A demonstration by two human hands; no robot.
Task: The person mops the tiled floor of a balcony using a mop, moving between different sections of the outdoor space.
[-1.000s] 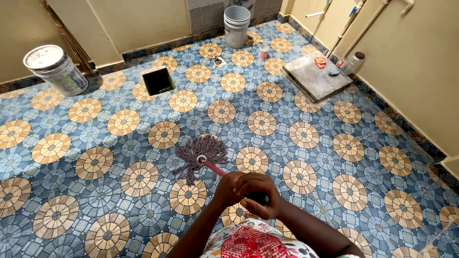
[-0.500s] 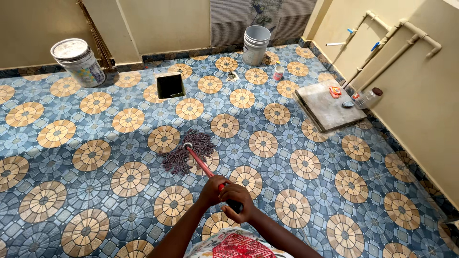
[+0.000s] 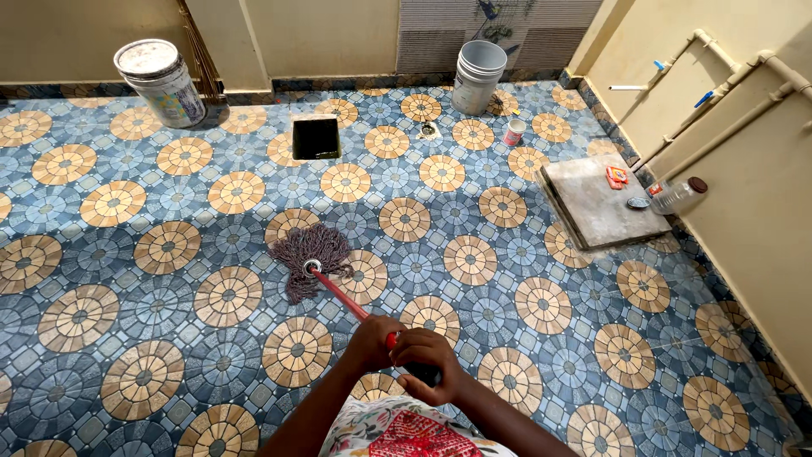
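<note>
A string mop with a maroon head [image 3: 306, 254] lies spread on the wet patterned tile floor [image 3: 169, 254]. Its red handle [image 3: 342, 298] runs back toward me. My left hand [image 3: 373, 338] grips the handle just above my right hand [image 3: 430, 366], which is closed around the black end grip. Both hands sit close together at the bottom centre of the view, above my flowered clothing.
An open square hole [image 3: 315, 137] sits in the floor ahead. A lidded white bucket [image 3: 161, 82] stands at the back left, stacked grey buckets [image 3: 476, 76] and a small cup [image 3: 513, 132] at the back. A stone slab [image 3: 602, 201] with a bottle [image 3: 678, 195] lies by the right wall with pipes.
The mop head has slid to the left across the tiles, and my view has turned left and tilted up. Both hands keep their hold on the handle.
</note>
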